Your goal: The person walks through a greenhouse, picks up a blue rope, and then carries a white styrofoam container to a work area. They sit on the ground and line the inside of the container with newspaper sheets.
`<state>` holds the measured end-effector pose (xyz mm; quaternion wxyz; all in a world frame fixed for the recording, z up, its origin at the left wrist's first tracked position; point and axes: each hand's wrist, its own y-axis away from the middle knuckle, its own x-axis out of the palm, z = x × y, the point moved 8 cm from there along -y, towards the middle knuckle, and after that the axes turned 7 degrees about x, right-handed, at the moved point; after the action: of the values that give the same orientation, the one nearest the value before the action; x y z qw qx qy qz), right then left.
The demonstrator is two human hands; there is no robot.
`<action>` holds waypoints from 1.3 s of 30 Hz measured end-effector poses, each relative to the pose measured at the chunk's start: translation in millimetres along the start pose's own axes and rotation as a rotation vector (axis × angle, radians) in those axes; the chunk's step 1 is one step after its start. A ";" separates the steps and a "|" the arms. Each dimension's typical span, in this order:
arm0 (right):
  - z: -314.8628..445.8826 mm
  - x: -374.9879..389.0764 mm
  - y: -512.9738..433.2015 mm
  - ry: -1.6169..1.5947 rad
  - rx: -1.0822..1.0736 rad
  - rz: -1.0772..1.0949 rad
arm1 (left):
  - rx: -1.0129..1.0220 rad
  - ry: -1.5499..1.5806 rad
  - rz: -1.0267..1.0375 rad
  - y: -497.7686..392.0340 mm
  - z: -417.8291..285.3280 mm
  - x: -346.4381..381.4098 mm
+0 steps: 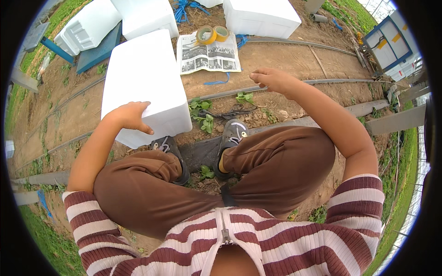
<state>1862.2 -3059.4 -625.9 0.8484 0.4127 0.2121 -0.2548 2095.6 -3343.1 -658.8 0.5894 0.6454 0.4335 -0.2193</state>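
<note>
My left hand (133, 116) lies over the near end of a white polystyrene foam box (146, 72), thumb spread from the fingers; it grips nothing. The box stands on the soil in front of my left foot. Out to the right, my right hand (271, 81) hovers above the ground with fingers slightly bent and nothing in them. It is nearest to a sheet of newspaper (191, 63) spread beyond the box. Two rolls of yellow adhesive tape, a left one (201, 38) and a right one (222, 33), rest on the paper's far edge.
More white foam boxes stand behind, one at the back right (260, 19) and another (93, 26) on a blue board (100, 48). Blue twine (184, 10) lies among them. Narrow rails (221, 93) cross the soil, with small green plants (205, 120) near my shoes (233, 132).
</note>
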 end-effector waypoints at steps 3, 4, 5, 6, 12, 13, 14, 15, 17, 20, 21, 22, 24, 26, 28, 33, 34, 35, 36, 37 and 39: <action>-14.5 24.7 -65.4 1.043 -0.084 0.057 | 0.020 0.027 -0.045 -0.2 4.1 6.5; -19.7 28.8 -88.7 1.253 -0.086 0.065 | 0.013 0.005 -0.077 -1.5 5.9 4.6; -22.2 33.4 -112.4 1.464 -0.107 0.062 | -0.013 -0.021 -0.101 -1.8 8.8 3.4; -20.9 36.1 -137.6 1.377 -0.087 0.059 | -0.001 -0.028 -0.117 -1.1 8.5 3.3; 7.9 75.2 -267.4 0.924 -0.143 -0.198 | 0.042 -0.011 -0.256 3.3 13.2 2.8; 9.6 85.6 -281.4 0.926 -0.156 -0.240 | 0.072 -0.002 -0.321 4.8 12.0 1.2; 13.4 95.3 -295.2 0.927 -0.170 -0.284 | 0.102 0.004 -0.388 5.4 12.1 -1.4; 18.2 103.7 -307.9 0.929 -0.184 -0.327 | 0.084 0.024 -0.400 4.6 16.2 0.2; 21.5 115.2 -332.8 0.864 -0.140 -0.370 | 0.060 0.054 -0.438 4.0 23.0 2.8; 32.0 127.9 -362.1 0.824 -0.179 -0.469 | 0.020 0.090 -0.438 2.9 33.5 9.7; 34.2 130.3 -371.8 0.850 -0.177 -0.504 | 0.005 0.098 -0.420 2.1 36.6 12.9; 36.9 132.6 -380.6 0.879 -0.182 -0.540 | 0.012 0.117 -0.459 2.8 38.5 11.9; 43.3 136.9 -389.7 1.002 -0.234 -0.656 | 0.035 0.112 -0.490 2.4 39.3 12.7; 41.3 140.3 -399.0 0.874 -0.257 -0.559 | 0.032 0.113 -0.480 1.5 40.6 15.0; 40.4 129.4 -394.9 0.794 -0.279 -0.538 | 0.052 0.112 -0.501 0.7 39.0 14.3; 40.9 52.1 -336.5 0.829 -0.426 -0.442 | 0.119 0.056 -0.554 -2.4 29.3 8.4; 44.0 32.3 -312.6 0.818 -0.515 -0.464 | 0.125 0.040 -0.530 -3.4 27.2 8.8; 44.4 13.8 -293.7 0.838 -0.525 -0.469 | 0.131 0.023 -0.501 -5.8 24.6 8.9; 41.4 -5.1 -273.1 0.794 -0.520 -0.410 | 0.137 0.004 -0.472 -7.7 21.6 8.6; 40.3 -18.5 -250.8 0.818 -0.517 -0.407 | 0.133 -0.022 -0.470 -9.0 18.8 5.7; 32.4 -41.1 -202.4 0.868 -0.494 -0.398 | 0.133 -0.069 -0.462 -12.2 8.8 -0.4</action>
<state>1712.1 -3182.2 -703.9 0.6899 0.2201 0.6710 -0.1591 2087.3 -3352.5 -667.2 0.4940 0.5588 0.5339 -0.3984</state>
